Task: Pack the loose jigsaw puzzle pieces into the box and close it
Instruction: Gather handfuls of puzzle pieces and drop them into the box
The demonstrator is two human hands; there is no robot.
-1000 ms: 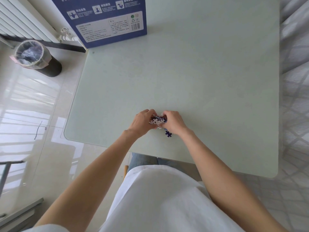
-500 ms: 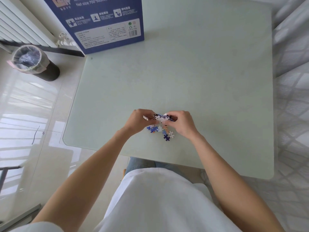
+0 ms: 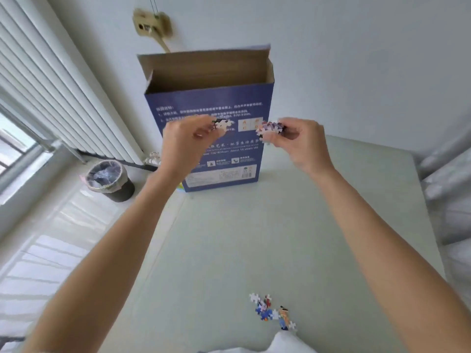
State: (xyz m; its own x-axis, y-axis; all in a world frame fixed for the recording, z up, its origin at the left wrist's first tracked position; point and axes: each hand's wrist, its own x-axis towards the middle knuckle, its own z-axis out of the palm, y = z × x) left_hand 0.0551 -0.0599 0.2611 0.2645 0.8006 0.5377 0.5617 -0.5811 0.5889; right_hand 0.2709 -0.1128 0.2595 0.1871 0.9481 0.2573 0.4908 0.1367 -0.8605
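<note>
A tall blue puzzle box stands upright at the far left of the table, its top flap raised and the brown inside showing. My left hand pinches a small clump of puzzle pieces in front of the box's face. My right hand pinches a second clump of pieces beside it. Both hands are raised in the air, below the box's opening. Several loose pieces lie on the table near its front edge.
The pale green table stretches from the box toward me. A lined waste bin stands on the floor to the left, by a white radiator. A wall socket sits above the box. Grey patterned fabric lies on the right.
Both hands lifted off the table with pieces and rose toward the box, splitting the clump between them. The camera tilted up, showing the box's open top. Several pieces stayed on the table.
</note>
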